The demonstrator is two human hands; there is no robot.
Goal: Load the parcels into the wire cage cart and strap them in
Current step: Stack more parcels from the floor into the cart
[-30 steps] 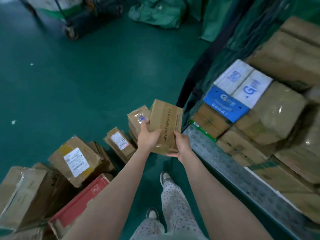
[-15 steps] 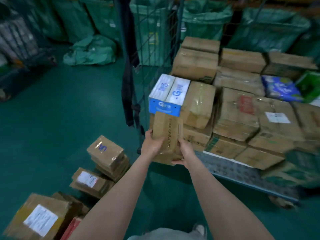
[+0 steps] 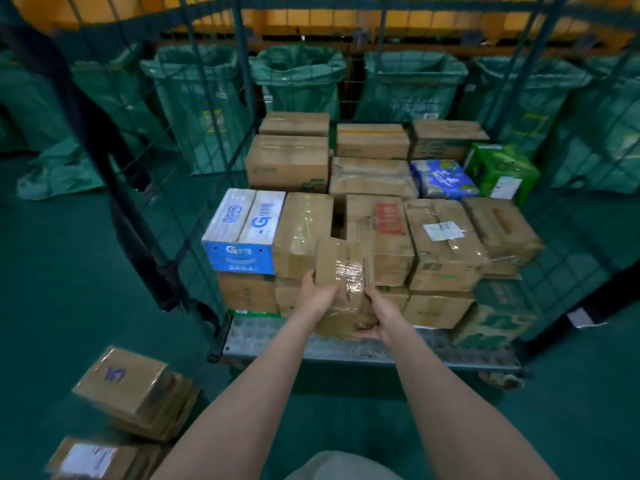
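The parcel (image 3: 343, 268) is now hanging higher, over the front edge of the wire cage cart (image 3: 277, 342); left grip (image 3: 318, 296) and right grip (image 3: 381, 313) are curling around its sides, holding it.

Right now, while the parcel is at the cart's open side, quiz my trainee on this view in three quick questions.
1. True or false: the left grip and right grip both hold the taped parcel.
2. Pick one: in the wire cage cart, the blue-and-white box sits at the stack's front A) left, B) middle, C) right.
3. Fill in: the parcel marked 5 on the floor lies to the person's ____.
Key: 1 true; 2 A; 3 left.
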